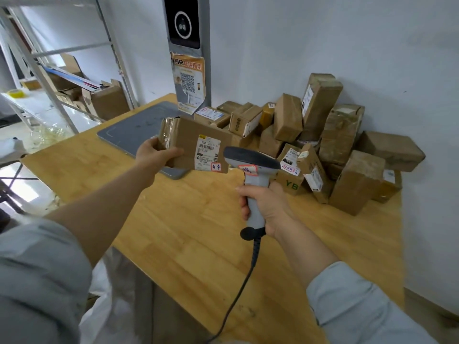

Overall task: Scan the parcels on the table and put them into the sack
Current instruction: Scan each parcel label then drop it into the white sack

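Parcel is being gripped by the left hand above the worktop, at ten o'clock from a scanner being clasped in the right hand; piled parcels are lying at two o'clock.

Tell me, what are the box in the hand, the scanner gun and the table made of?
The box looks like matte brown cardboard, with shiny, wrinkled clear tape at one end and a white paper label. The scanner seems smooth grey plastic, darker on its head. The table looks like wood: yellowish strips with grain lines, though it could be a veneer.
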`<move>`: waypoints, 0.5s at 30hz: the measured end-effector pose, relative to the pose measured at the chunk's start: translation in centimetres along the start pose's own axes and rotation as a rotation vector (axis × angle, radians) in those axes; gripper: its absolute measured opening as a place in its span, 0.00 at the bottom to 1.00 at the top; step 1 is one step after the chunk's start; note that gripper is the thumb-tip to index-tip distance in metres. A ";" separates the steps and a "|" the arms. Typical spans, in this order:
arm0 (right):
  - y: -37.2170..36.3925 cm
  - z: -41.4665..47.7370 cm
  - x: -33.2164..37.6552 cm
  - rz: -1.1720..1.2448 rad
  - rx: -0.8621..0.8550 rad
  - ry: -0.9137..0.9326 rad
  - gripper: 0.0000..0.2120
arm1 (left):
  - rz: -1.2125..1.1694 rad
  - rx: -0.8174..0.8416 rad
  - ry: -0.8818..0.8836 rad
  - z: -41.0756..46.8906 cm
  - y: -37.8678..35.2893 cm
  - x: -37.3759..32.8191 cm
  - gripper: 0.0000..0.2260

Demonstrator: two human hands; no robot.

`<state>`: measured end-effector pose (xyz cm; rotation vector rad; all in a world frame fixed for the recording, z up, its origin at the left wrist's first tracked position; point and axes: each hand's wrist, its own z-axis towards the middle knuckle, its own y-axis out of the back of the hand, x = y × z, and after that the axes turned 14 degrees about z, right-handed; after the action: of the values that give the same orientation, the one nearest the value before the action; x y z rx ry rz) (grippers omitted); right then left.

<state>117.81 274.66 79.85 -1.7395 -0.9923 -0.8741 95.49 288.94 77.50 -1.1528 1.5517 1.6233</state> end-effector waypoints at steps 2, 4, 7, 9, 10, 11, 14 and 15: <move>-0.1 0.2 -0.1 -0.004 0.010 0.002 0.08 | -0.005 -0.007 0.007 0.0 0.2 0.1 0.23; -0.2 0.3 -0.2 0.003 0.031 -0.006 0.08 | -0.023 -0.006 0.018 -0.2 0.4 0.2 0.23; -1.0 0.5 -0.6 -0.002 0.095 -0.036 0.09 | -0.106 -0.058 0.095 -0.7 1.4 1.1 0.19; -2.1 0.7 -1.3 -0.023 0.145 -0.061 0.08 | -0.182 -0.156 0.199 -1.3 2.9 2.7 0.22; -2.7 0.9 -1.8 -0.030 0.169 -0.079 0.08 | -0.219 -0.217 0.260 -1.7 3.9 3.8 0.25; -3.5 1.1 -2.4 -0.036 0.194 -0.100 0.07 | -0.243 -0.283 0.321 -2.3 5.1 5.0 0.26; -6.2 1.5 -4.6 -0.064 0.265 -0.161 0.08 | -0.239 -0.485 0.510 -5.0 9.3 8.6 0.28; -7.1 1.6 -5.5 -0.077 0.289 -0.183 0.08 | -0.221 -0.533 0.554 -5.9 10.8 10.0 0.30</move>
<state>109.32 276.61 77.13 -1.5610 -1.2477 -0.5917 82.66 280.37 73.85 -2.1237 1.2462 1.6989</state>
